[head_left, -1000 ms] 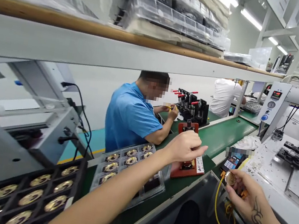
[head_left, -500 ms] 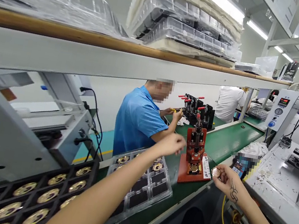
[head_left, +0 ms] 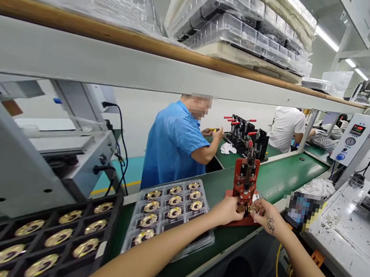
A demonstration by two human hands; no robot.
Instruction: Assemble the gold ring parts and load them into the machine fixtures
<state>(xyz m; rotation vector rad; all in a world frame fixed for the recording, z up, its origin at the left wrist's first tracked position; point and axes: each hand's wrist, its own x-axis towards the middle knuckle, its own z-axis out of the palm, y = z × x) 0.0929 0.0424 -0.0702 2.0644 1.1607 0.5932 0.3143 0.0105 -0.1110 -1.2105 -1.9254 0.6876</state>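
A red hand press (head_left: 246, 174) stands on the green bench, its lever pointing up. At its base, my left hand (head_left: 228, 211) is closed with thumb and fingers on a round gold-coloured part (head_left: 241, 208); whether that part still rests in the fixture cannot be made out. Close beside it, my right hand (head_left: 264, 214) pinches a round gold-coloured disc (head_left: 253, 208) at the press's right edge. The two hands almost meet, and they cover most of the red base. Left of the press, a clear compartment tray (head_left: 203, 243) holds several ornate gold-coloured pieces.
A black divided tray (head_left: 109, 220) with several larger gold pieces lies at lower left. Beyond the bench, a co-worker in blue (head_left: 173, 143) handles something small near several black presses (head_left: 242, 134). Overhead runs a shelf (head_left: 129, 65). A phone (head_left: 299, 208) lies right.
My left hand has come down to the gold part at the press's base. My right hand has moved left with its disc to meet it. The view has shifted slightly.
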